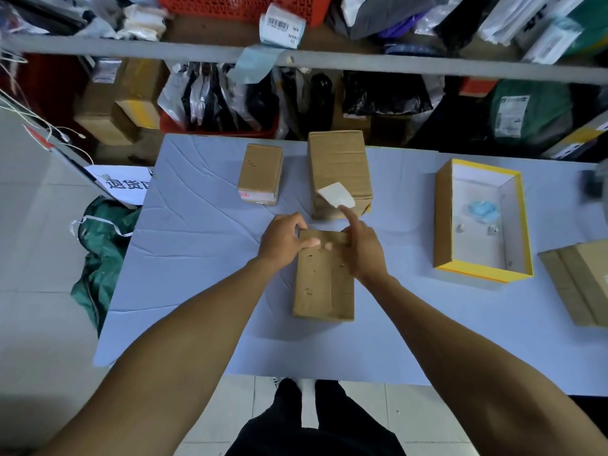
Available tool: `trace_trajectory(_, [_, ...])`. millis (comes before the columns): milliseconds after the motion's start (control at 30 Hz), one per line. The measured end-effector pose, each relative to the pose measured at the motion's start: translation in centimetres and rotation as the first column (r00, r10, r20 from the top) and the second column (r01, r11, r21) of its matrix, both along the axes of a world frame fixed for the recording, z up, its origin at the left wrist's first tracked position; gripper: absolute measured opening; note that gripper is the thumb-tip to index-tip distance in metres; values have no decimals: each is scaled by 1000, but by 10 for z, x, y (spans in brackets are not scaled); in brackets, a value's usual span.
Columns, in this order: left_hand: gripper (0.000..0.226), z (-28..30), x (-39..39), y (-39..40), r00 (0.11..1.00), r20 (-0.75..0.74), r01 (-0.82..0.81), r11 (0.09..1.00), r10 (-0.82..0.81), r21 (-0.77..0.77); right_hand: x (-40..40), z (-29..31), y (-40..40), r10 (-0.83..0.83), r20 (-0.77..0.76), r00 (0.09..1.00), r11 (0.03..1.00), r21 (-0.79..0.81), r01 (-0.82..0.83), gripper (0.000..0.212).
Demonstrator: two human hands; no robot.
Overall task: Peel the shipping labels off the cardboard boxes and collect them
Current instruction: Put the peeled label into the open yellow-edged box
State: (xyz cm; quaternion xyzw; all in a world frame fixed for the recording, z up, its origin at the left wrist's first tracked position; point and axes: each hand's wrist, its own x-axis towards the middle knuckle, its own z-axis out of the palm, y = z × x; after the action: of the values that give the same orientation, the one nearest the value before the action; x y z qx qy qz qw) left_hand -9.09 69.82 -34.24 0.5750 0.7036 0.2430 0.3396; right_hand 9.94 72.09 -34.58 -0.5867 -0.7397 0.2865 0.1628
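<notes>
**Label Lifted From Box**

Nearest the table's [197, 324] front edge, a cardboard box [324, 284] lay flat on the pale cloth. At its far end the left hand [283, 240] gripped the corner, fingers curled over the edge. The right hand [362, 248] rested beside it, forefinger raised with a white peeled label [336, 194] at its tip; whether it pinched the label could not be told. Behind stood a tall box [339, 166] and a smaller box [261, 172]. To the right sat an open yellow-edged tray [442, 218], well apart. Beyond, shelves [131, 47] held parcels.
</notes>
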Motion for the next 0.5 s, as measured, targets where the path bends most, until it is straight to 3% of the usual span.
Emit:
trace_trajectory(100, [38,1,4,-3,999,-51,14,999,-12,48,6,7,4,-65,-42,997,997,-46,63,77])
trace_trajectory(233, [111,10,7,-23,940,-170,284,955,-295,-87,28,17,-10,23,-254,967,975,-206,-77,118])
trace_trajectory(300, [130,13,15,-30,876,-269,369,915,-401,-164,39,18,-21,100,-266,959,949,-263,-172,132])
trace_trajectory(400, [123,8,22,-25,892,-279,323,933,-356,-160,41,13,-29,76,-270,960,942,-295,-158,127])
trace_trajectory(500, [79,0,26,-5,968,-174,185,983,-183,-7,28,9,-19,-58,-241,969,985,-172,16,96])
